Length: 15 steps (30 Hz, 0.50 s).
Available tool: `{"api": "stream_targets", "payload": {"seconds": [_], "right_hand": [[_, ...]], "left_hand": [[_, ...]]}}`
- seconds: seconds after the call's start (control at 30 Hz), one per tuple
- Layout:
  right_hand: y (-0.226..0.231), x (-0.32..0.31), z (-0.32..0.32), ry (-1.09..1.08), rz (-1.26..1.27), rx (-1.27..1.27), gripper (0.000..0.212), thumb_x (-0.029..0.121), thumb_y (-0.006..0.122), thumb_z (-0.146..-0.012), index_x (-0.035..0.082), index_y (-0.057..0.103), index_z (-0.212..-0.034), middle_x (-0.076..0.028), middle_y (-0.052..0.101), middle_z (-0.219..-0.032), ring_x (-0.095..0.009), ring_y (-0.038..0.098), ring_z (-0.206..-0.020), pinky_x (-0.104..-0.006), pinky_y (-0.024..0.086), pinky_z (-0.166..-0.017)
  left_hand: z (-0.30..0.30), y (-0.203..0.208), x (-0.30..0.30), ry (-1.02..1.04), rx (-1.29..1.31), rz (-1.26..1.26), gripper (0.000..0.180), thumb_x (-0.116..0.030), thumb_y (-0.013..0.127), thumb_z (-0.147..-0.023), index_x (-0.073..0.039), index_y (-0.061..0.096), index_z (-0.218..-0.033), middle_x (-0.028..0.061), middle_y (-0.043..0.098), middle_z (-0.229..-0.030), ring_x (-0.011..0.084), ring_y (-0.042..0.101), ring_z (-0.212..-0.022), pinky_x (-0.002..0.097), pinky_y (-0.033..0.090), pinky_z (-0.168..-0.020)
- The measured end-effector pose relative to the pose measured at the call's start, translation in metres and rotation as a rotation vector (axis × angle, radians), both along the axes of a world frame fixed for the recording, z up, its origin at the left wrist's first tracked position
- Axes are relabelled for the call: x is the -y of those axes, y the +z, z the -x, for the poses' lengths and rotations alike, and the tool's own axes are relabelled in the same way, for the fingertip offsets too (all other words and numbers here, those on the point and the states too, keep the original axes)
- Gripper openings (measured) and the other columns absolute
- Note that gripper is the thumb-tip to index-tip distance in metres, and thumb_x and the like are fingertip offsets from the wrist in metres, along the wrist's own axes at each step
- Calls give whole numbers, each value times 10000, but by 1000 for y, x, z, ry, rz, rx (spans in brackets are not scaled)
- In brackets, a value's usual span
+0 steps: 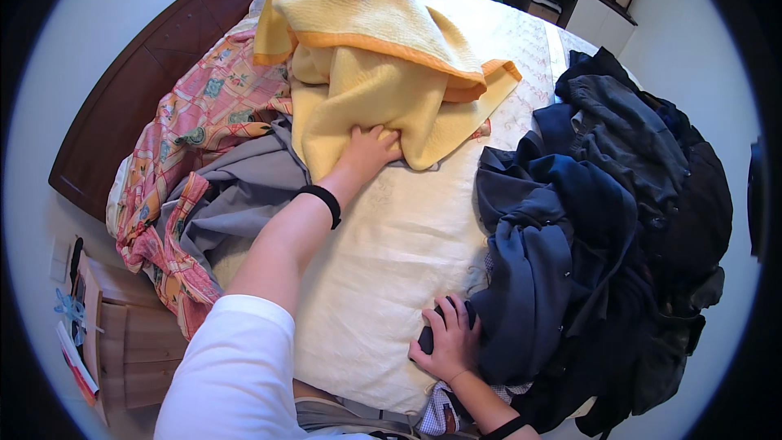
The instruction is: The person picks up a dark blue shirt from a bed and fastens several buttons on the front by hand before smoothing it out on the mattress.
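Note:
A thick yellow blanket [366,85] with an orange edge lies heaped on the far part of the bed. My left hand [375,149] reaches forward, its fingers curled into the blanket's near folds. Lower right, my right hand [448,346] is closed round a small black object [426,339], mostly covered by the fingers, so its kind cannot be made out. That hand rests at the mattress edge, beside a pile of dark clothes [562,220]. Grey cloth [244,187] lies rumpled left of my left forearm, next to a pink patterned quilt [216,102].
The bed's pale mattress cover [375,277] stretches between the blanket and the dark clothes. A brown headboard [155,65] borders the left side. A wooden bedside cabinet [142,350] stands lower left. Checked cloth [440,411] sits beneath my right wrist. White furniture [599,20] stands beyond the bed.

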State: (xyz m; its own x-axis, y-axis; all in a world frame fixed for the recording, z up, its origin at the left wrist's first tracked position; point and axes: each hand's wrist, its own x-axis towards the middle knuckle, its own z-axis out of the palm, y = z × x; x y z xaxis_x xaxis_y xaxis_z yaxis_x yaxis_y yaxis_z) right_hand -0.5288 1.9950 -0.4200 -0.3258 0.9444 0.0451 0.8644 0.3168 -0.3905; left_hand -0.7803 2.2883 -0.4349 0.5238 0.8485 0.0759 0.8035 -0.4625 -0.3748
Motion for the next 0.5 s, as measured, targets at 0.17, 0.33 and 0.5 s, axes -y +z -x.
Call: {"api": "stream_targets", "payload": {"seconds": [0.17, 0.33, 0.5], "right_hand": [[2, -4, -1, 12, -12, -17, 505, 372, 713, -629, 170, 610, -1080, -57, 470, -1307, -278, 336, -1332, -531, 361, -893], [0, -1, -4, -8, -22, -31, 495, 362, 710, -633, 166, 614, -1078, -59, 475, -1303, -282, 341, -1331, -521, 383, -886], [-5, -2, 3, -4, -69, -97, 463, 343, 712, -617, 158, 615, -1030, -65, 494, -1266, -287, 365, -1313, -522, 382, -891]], "left_hand": [[60, -5, -31, 264, 45, -175, 378, -199, 462, -889, -261, 551, -1251, 3, 509, -1334, 225, 459, -1244, 591, 391, -878], [196, 30, -24, 913, -35, 102, 291, -175, 468, -903, -120, 695, -1075, 97, 671, -1142, 244, 628, -1078, 514, 453, -850], [291, 41, 48, 865, -29, -166, 271, -178, 495, -879, -110, 694, -1048, 124, 661, -1148, 266, 649, -1031, 478, 497, -840]]}}
